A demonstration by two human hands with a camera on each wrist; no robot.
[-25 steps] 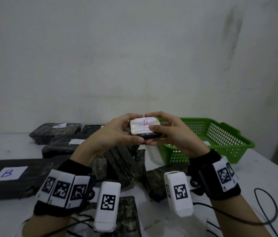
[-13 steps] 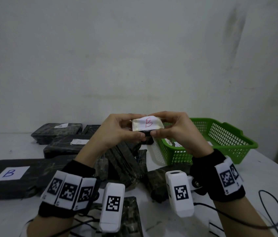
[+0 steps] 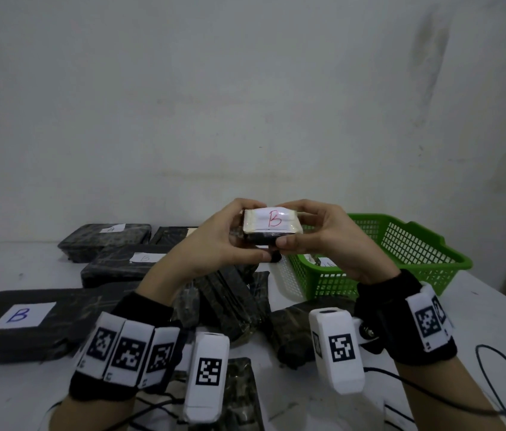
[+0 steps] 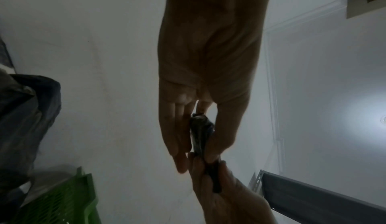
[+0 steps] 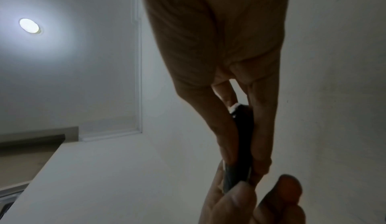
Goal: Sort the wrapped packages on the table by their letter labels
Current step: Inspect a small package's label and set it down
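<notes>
Left hand and right hand pinch the small package, red B upward; keep both grips firm, label level, then carry it toward the B package on the counter.

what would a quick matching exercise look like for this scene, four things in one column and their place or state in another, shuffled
Things:
1. small package
2. green basket
3. large flat package
4. black cable

Places or states:
a. lying on the table at far left, blue B label
b. held up by left hand and right hand, red B label
c. looped at right edge
d. standing behind the right wrist

Pairs: 1-b, 2-d, 3-a, 4-c
</notes>
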